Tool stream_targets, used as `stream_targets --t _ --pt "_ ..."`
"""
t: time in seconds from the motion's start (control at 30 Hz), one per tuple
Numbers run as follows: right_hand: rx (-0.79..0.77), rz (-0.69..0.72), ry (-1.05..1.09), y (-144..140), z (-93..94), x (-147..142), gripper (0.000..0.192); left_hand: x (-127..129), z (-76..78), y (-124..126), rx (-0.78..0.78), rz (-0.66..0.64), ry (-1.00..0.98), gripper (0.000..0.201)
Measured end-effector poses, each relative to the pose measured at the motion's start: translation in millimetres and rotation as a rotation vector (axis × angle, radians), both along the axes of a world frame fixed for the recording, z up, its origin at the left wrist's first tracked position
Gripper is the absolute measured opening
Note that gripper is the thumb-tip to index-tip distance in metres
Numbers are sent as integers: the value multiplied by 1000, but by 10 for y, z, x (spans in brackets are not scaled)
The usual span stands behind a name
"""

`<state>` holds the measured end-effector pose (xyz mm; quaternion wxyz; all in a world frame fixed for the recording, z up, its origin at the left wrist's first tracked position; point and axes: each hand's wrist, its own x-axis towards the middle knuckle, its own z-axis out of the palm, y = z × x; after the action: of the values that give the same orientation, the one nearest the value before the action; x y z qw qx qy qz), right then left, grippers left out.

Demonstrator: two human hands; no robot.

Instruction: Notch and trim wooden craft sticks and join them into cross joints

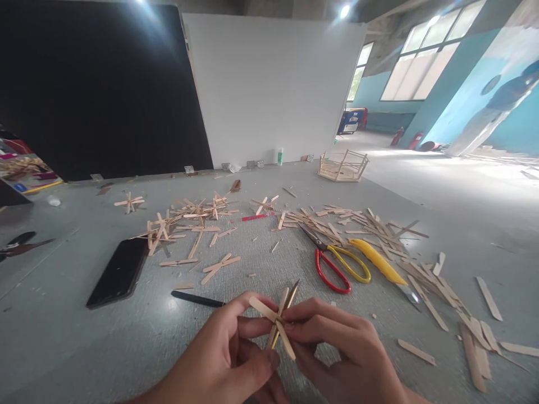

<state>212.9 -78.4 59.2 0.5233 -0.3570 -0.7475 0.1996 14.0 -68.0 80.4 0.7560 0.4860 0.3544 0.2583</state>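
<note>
Both of my hands hold a small cross of wooden sticks (278,321) low in the middle of the view. My left hand (223,353) pinches it from the left with thumb and fingers. My right hand (341,348) grips it from the right, fingertips at the crossing point. A black pen (197,299) lies on the grey floor just beyond my left hand.
Red-and-yellow scissors (337,264) and a yellow-handled knife (383,265) lie ahead right among several loose sticks (425,280). A black phone (120,272) lies at the left. Finished stick crosses (189,216) are scattered farther out. A stick basket (343,165) stands by the white board (269,84).
</note>
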Motion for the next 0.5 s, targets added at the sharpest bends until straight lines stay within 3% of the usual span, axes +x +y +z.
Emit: stream_targets --t 0.17,0.5 --pt "64 13 -12 -6 -7 2 22 9 -3 13 -1 -2 -18 43" --pt "117 10 -97 -63 -51 25 30 38 86 -26 -40 52 50 60"
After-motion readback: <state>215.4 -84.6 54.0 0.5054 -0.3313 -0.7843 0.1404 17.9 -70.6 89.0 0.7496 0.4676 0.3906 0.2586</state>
